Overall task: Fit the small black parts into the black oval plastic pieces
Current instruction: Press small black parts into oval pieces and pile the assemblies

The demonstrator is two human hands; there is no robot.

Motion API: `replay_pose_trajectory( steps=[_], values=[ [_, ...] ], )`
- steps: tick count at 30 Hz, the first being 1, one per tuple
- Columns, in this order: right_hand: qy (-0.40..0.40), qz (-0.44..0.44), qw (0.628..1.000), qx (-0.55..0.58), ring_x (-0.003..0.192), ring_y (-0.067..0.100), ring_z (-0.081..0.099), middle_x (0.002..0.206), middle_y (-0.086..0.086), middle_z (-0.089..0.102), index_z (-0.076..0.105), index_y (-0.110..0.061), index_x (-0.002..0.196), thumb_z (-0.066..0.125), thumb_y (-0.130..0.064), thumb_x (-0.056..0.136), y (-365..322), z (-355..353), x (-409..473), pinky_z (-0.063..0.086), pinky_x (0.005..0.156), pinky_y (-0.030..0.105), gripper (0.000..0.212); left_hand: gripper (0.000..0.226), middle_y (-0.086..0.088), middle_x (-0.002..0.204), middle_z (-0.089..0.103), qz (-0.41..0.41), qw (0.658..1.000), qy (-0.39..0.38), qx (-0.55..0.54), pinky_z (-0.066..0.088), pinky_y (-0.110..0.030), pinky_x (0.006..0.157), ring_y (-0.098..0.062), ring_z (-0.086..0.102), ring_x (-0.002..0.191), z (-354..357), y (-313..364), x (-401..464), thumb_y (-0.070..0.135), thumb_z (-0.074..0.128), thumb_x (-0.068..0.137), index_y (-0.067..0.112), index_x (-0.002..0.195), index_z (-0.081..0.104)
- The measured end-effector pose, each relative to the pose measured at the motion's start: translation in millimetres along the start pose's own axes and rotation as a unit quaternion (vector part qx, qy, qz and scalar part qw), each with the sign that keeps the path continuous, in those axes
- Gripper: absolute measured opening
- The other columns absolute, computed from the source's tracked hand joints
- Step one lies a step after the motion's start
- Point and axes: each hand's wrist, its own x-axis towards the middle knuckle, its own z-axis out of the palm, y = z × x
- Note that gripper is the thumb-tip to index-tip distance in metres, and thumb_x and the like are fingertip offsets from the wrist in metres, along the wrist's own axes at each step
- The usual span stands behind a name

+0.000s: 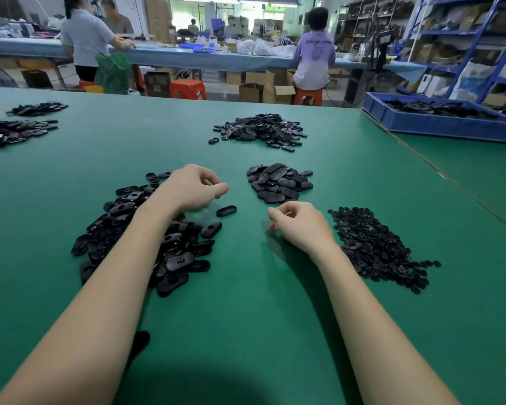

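Both hands are hovering with fingers loosely curled, the left hand [195, 185] over the oval pieces [146, 238], the right hand [300, 226] beside the small parts [374, 247] on the green surface [246, 317], neither grip visibly holding anything; these light, stiff plastics are probably best pinched by their edges.

Left pile [0, 133] cut by edge
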Motion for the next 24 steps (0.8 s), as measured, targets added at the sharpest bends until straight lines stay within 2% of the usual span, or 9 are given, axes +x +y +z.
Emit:
replay_pose_trajectory(
  steps=[2,5,9,13,16,24],
  values=[
    [0.001,-0.006,0.998,-0.055,0.098,0.015,0.066,0.096,-0.013,0.074,0.069,-0.032,0.091,0.056,-0.053,0.092,-3.4,3.0,-1.5,0.050,0.083,0.030,0.025,0.015,0.009,0.082,0.073,-0.007,0.998,-0.013,0.057,0.046,-0.023,0.067,-0.010,0.066,0.077,-7.9,-3.0,-3.4,0.041,0.068,0.089,0.029,0.081,0.072],
    [0.007,-0.010,0.996,-0.088,0.100,0.016,0.065,0.099,-0.014,0.073,0.068,-0.033,0.094,0.057,-0.053,0.092,-5.9,4.4,-2.3,0.048,0.083,0.030,0.024,0.014,0.010,0.084,0.071,-0.020,0.993,-0.049,0.109,0.045,-0.025,0.072,-0.007,0.063,0.078,-9.9,-6.9,-3.6,0.041,0.072,0.085,0.029,0.078,0.072],
    [0.004,-0.011,0.995,-0.099,0.102,0.017,0.064,0.100,-0.014,0.071,0.068,-0.033,0.092,0.059,-0.053,0.092,-5.0,4.1,-1.0,0.047,0.083,0.030,0.022,0.020,0.009,0.083,0.072,-0.045,0.981,-0.098,0.164,0.046,-0.027,0.073,-0.009,0.064,0.078,-10.7,-6.6,-1.3,0.045,0.079,0.079,0.026,0.082,0.073],
    [0.006,-0.015,0.994,-0.105,0.101,0.018,0.065,0.098,-0.014,0.071,0.070,-0.032,0.091,0.060,-0.052,0.090,-4.1,5.1,0.1,0.051,0.088,0.034,0.022,0.029,0.006,0.081,0.073,-0.062,0.975,-0.118,0.177,0.052,-0.029,0.076,-0.014,0.065,0.078,-8.2,-7.4,-1.8,0.047,0.084,0.072,0.022,0.084,0.075],
    [0.008,-0.020,0.994,-0.106,0.100,0.018,0.065,0.097,-0.014,0.070,0.070,-0.032,0.091,0.060,-0.051,0.090,-3.5,5.1,-0.3,0.050,0.085,0.032,0.022,0.028,0.010,0.077,0.072,-0.065,0.976,-0.116,0.174,0.050,-0.028,0.072,-0.011,0.064,0.073,-6.0,-7.4,-3.3,0.047,0.086,0.069,0.025,0.081,0.075],
    [0.003,-0.026,0.994,-0.105,0.096,0.016,0.064,0.093,-0.016,0.069,0.069,-0.033,0.088,0.060,-0.050,0.091,-4.3,5.0,-1.3,0.045,0.078,0.030,0.020,0.020,0.006,0.081,0.072,-0.063,0.976,-0.113,0.177,0.052,-0.027,0.068,-0.014,0.064,0.071,-2.2,-5.2,-8.0,0.036,0.085,0.068,0.024,0.080,0.074]
  ],
)
